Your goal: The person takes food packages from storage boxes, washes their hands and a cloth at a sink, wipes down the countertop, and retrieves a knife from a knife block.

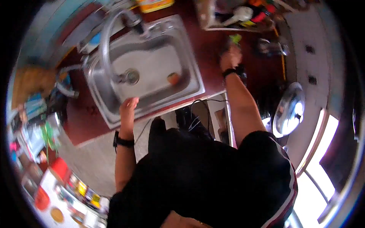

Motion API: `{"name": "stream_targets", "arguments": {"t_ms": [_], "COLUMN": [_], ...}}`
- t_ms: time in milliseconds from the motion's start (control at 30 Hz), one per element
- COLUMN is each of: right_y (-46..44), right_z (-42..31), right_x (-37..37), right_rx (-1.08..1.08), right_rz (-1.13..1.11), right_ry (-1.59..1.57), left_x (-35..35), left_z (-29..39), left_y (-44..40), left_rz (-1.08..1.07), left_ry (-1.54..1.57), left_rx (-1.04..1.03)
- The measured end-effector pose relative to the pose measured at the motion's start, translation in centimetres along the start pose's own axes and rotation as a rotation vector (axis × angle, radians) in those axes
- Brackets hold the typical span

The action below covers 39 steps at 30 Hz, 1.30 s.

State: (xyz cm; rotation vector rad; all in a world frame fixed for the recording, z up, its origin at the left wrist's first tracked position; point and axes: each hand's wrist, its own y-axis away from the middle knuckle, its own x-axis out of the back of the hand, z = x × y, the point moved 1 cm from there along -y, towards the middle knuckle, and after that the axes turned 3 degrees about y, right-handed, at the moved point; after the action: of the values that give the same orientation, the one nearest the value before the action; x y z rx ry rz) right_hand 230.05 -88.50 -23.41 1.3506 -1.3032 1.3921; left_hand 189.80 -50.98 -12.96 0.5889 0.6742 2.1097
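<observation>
My left hand hovers over the near edge of the steel sink, its fingers stretched out and nothing in them. Inside the basin, near the right side, lies a small orange-red piece, away from the drain. To the right of the sink, my right hand reaches over the dark red counter. Just beyond its fingers shows something bright green. The hand is blurred, and whether its fingers grip the green thing cannot be made out.
A curved faucet arches over the sink's left part. A box of utensils stands at the back right, with a metal object before it. A shiny round lid is at the right. A cable hangs below the counter edge.
</observation>
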Motion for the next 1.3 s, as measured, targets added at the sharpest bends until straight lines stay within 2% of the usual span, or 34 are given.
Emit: {"name": "stream_targets", "arguments": {"t_ms": [67, 100, 200, 267, 300, 333, 367, 433, 500, 533, 600, 667, 733, 800, 867, 933, 1000, 1033, 1067, 1133, 1267, 1300], "right_y": [1.4, 2.1, 4.5, 5.5, 4.8, 4.9, 5.6, 7.9, 11.0, 12.6, 16.0, 20.0, 22.2, 24.5, 26.0, 26.5, 26.4, 26.1, 25.9, 25.3, 25.0, 25.9], "right_z": [-2.0, -2.6, -1.1, 2.7, 4.1, 4.5, 3.3, -2.3, -6.6, -8.8, -15.7, -25.3, -30.8, -38.8, -45.6, -51.4, -55.5, -57.6, -59.8, -63.3, -67.6, -68.0], "right_x": [3.5, 3.3, 2.3, -1.0, -0.8, -0.4, 1.5, 7.2, 9.4, 10.4, 12.9, 16.4, 13.7, 14.8, 14.4, 15.1, 12.0, 11.5, 11.4, 11.1, 4.7, 1.6], "right_rx": [0.121, 0.163, 0.06, 0.022, -0.053, -0.13, -0.166, -0.248, -0.265, -0.272, -0.064, -0.049, 0.366, 0.441, 0.672, 0.628, 0.741, 0.814, 0.883, 0.913, 1.041, 1.11], "right_rz": [-0.106, -0.171, -0.223, 0.013, -0.14, -0.294, -0.296, -0.296, -0.45, -0.527, -0.694, -0.865, -0.866, -1.016, -0.928, -0.945, -0.717, -0.6, -0.485, -0.317, -0.139, -0.063], "right_ry": [0.61, 0.676, 0.458, 0.336, 0.179, 0.031, -0.051, -0.212, -0.547, -0.712, -0.732, -0.839, -0.74, -0.788, -0.894, -0.84, -0.869, -0.858, -0.845, -0.688, -0.489, -0.478], "left_x": [0.5, 0.6, 1.7, 5.1, 6.3, 8.4, 11.0, 15.6, 19.5, 20.8, 23.2, 23.7, 24.2, 24.1, 23.9, 24.4, 25.0, 25.2, 25.7, 26.3, 27.3, 27.7], "left_z": [-1.3, -1.7, -0.1, -0.4, -0.8, -1.7, -2.6, -3.4, -2.9, -3.3, -4.2, -4.7, -5.5, -6.1, -8.1, -9.1, -9.7, -9.5, -9.9, -10.6, -10.1, -10.2], "left_y": [0.6, 0.7, 1.9, 1.4, 1.1, 0.6, 0.2, -0.2, 0.5, 0.1, -1.1, -2.1, -3.2, -3.8, -5.2, -5.6, -5.8, -5.5, -5.7, -6.2, -5.5, -5.3], "left_rz": [-0.015, 0.07, 0.23, 0.316, 0.336, 0.433, 0.525, 0.699, 0.859, 0.869, 0.878, 0.836, 0.752, 0.681, 0.649, 0.628, 0.605, 0.577, 0.586, 0.604, 0.526, 0.627], "left_ry": [-0.123, -0.262, -0.273, -0.162, -0.104, -0.175, -0.249, -0.453, -0.713, -0.788, -0.944, -0.979, -1.012, -1.072, -1.135, -1.172, -1.136, -1.173, -1.13, -1.042, -0.764, -0.662], "left_rx": [-0.333, -0.456, -0.332, -0.205, -0.146, -0.183, -0.221, -0.288, -0.323, -0.303, -0.268, -0.316, -0.373, -0.482, -0.619, -0.741, -0.843, -0.808, -0.86, -0.954, -0.827, -0.881]}}
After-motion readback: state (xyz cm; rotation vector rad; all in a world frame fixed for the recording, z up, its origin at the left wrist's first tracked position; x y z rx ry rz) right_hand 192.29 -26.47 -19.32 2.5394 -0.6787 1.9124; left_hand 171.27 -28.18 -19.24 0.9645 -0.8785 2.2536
